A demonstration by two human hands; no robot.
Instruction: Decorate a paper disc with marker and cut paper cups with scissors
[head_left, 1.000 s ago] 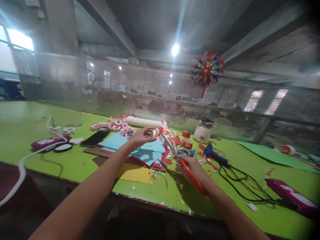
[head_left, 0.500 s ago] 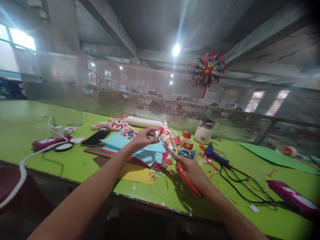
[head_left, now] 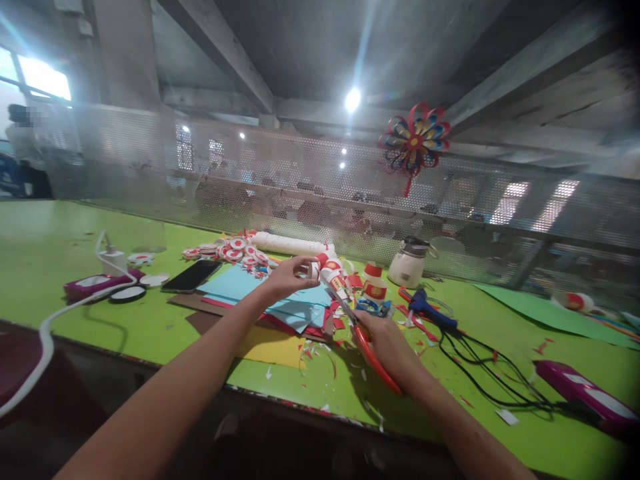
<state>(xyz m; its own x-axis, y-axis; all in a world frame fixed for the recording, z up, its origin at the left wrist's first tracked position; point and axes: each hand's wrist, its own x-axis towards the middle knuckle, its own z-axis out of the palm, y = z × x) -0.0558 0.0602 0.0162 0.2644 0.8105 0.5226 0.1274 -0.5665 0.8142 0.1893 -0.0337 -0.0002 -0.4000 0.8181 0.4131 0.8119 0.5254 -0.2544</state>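
My left hand (head_left: pixel 284 279) is closed on a small red-and-white paper cup (head_left: pixel 315 269), pinched between thumb and fingers above the light blue paper sheets (head_left: pixel 300 310). In my right hand (head_left: pixel 387 341) are scissors (head_left: pixel 367 350) with orange-red handles. Their blades point up and away, close to the cup, and I cannot tell whether they touch it. Just beyond the blades, more red-and-white paper cups (head_left: pixel 375 289) stand on the green table (head_left: pixel 200 340). A blue tape-like roll (head_left: pixel 367 306) lies near my right hand.
Right of my hands lies a blue glue gun (head_left: pixel 433 310) with a tangled black cable. A purple power strip (head_left: pixel 585 393) is at the far right, another at left beside a phone (head_left: pixel 191 276). White jug (head_left: pixel 407 265), rolled paper (head_left: pixel 293 244) and perforated screen (head_left: pixel 280 173) stand behind.
A person has come into view at the far left, beyond the screen. My hands, the cup and the scissors have hardly moved.
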